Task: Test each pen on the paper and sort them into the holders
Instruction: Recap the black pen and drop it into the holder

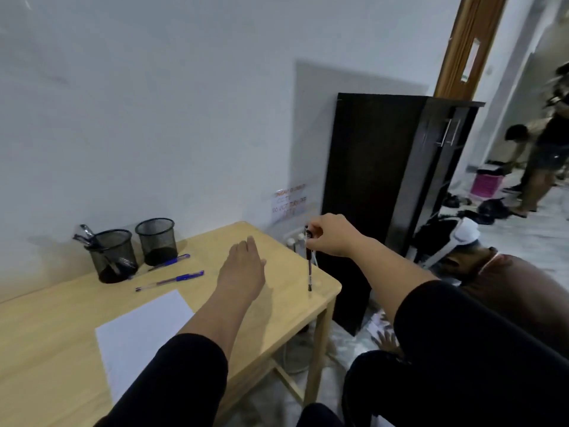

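Note:
My right hand pinches the top of a black pen, which hangs upright with its tip just above the wooden table's right corner. My left hand hovers flat over the table's middle, fingers together, holding nothing. A white sheet of paper lies near the front. Two blue pens lie beside two black mesh holders. The left holder has several pens in it. I see no pens in the right holder.
A tall dark cabinet stands just right of the table. Bags and a white cap lie on the floor beyond it. People stand in the doorway at far right, near a pink basket. The white wall backs the table.

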The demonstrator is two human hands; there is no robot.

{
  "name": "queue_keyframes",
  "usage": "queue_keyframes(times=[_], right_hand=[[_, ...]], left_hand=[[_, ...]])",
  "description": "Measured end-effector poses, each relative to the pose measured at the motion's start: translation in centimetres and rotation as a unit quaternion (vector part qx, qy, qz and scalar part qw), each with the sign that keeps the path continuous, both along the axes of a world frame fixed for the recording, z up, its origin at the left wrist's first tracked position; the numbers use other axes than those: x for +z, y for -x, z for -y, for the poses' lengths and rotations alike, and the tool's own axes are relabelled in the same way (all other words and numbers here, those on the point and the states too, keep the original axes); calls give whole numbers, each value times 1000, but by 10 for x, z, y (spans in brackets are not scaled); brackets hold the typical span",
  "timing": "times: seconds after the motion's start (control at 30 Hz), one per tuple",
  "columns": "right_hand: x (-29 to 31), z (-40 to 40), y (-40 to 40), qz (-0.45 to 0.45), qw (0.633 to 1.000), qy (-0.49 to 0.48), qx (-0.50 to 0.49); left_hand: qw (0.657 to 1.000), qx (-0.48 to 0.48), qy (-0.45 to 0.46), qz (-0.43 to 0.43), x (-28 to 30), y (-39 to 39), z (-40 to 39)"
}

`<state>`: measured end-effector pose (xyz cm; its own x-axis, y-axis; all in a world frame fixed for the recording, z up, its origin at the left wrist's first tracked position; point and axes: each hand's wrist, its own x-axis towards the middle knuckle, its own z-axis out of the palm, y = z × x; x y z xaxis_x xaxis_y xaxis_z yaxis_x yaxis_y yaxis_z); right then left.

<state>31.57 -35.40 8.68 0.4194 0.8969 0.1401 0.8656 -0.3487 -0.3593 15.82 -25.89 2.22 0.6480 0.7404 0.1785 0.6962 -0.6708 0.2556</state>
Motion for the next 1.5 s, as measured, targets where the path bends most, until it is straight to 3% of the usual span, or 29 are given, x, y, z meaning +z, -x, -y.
queue_keyframes(times=[0.37, 0.63, 0.87, 1.07, 1.27, 1.5], right_hand=[[-77, 95, -118, -36, 993, 79, -79], [-151, 137, -169, -77, 977, 153, -125], [-185, 132, -170, -14, 964, 244, -106], [-180, 98, -155, 8, 979, 195, -62], [-149, 60, -132, 2, 986, 161, -48], [-105, 16, -86, 26, 988, 155, -13]], left_hand=[[996, -73, 6, -48, -43, -124, 76], [993, -73, 31, -91, -87, -164, 95], [993, -60, 11, -103, -107, -174, 84], [990, -56, 23, -125, -102, -177, 81], [985, -50, -26, -163, -80, -166, 73], [991, 4, -45, -128, -38, -123, 41]])
